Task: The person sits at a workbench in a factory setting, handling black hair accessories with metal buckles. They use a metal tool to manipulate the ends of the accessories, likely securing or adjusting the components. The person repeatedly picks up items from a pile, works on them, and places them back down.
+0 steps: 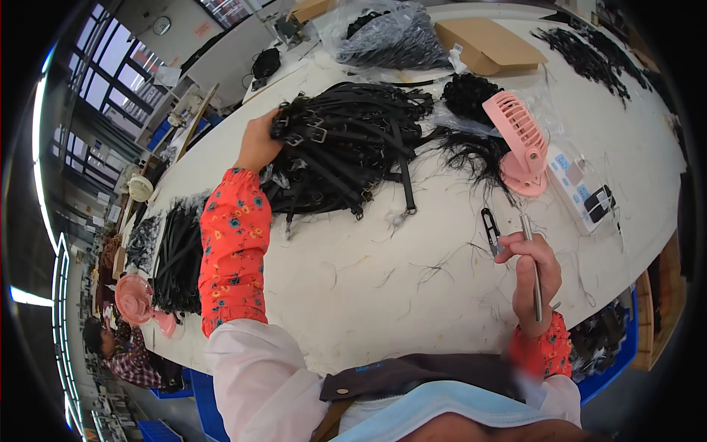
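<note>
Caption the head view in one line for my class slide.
Left fingers touch a pile of buckled black straps while right fingers hold a slim metal rod near a pink fan.

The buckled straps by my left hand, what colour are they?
The straps are black, as the head view shows.

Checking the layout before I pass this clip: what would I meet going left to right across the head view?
Lower pink fan, left grip, black buckled straps, black snips, right grip with slim metal tool, white power strip.
</note>
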`<action>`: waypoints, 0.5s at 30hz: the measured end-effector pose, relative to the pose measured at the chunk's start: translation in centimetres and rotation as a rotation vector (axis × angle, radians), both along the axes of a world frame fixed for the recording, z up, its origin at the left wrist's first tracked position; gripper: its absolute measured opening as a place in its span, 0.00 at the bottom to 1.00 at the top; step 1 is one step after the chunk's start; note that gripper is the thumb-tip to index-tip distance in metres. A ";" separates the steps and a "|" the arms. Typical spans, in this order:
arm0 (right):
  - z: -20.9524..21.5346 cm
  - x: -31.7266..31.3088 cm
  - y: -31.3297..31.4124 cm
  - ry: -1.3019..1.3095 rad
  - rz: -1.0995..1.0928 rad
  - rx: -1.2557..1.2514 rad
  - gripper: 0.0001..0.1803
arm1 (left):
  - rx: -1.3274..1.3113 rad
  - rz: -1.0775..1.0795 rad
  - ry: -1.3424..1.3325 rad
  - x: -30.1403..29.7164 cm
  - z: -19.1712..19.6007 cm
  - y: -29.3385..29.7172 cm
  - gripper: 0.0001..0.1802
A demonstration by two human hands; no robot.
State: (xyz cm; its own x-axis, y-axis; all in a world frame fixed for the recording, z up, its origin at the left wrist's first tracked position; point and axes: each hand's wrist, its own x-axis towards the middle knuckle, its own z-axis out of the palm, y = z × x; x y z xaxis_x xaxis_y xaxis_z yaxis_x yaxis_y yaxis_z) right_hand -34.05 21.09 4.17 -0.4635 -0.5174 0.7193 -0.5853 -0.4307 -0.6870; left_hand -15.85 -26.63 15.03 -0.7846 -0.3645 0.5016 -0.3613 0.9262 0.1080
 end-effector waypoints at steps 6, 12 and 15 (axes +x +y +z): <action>-0.1 0.1 -0.6 0.018 0.024 0.002 0.08 | 0.434 -0.153 0.690 9.2 4.1 1.6 0.07; -0.4 0.6 -1.1 0.044 0.036 0.076 0.09 | 0.420 -0.067 1.196 14.4 9.6 7.9 0.06; -0.6 0.9 -1.4 0.034 0.054 0.083 0.09 | 0.483 -0.180 1.314 18.1 11.4 9.0 0.03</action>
